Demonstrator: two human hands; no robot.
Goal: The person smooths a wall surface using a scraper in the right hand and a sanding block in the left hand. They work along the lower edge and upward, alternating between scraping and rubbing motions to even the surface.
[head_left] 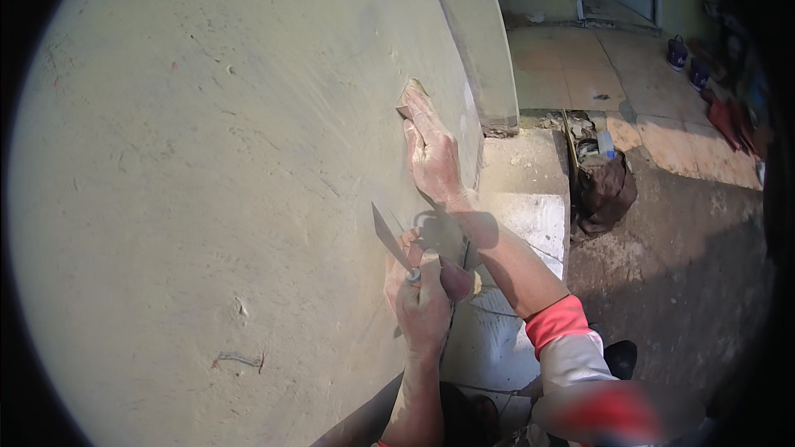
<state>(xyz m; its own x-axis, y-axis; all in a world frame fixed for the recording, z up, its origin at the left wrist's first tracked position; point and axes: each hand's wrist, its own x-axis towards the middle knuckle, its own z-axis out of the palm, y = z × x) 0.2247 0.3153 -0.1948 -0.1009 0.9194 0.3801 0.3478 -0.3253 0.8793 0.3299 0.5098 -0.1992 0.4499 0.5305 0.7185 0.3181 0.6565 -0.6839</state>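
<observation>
The right hand [431, 149] lies flat against the pale green wall [207, 157], fingers [416, 108] together and stretched upward, pressing a small folded piece of sandpaper [411, 89] to the plaster; only a tan corner of that sheet shows above the fingertips. Its forearm runs down and to the right of the wall, ending in a white sleeve with a red cuff [556, 320].

The left hand [422, 302] sits just below the right wrist, close to the wall, closed in a fist around the handle of a putty knife [387, 236]. The flat metal blade points up and to the left, its edge near the wall surface; whether it touches the plaster cannot be told. A small patch of grey filler seems to sit behind the blade, though it is partly in shadow.

The wall itself is rough, with scratches and a few chipped spots [240, 358] low on its face.

To the right of the wall, past its corner, a concrete step [530, 190] drops to a dirt floor. Beside that step, further from the wall, lies a brown bundle of cloth [604, 190] with a small bottle on top of it. Far beyond the wall's corner, on the tiled floor [571, 66], stand two small blue buckets [687, 62]; their labels are too small to make out
</observation>
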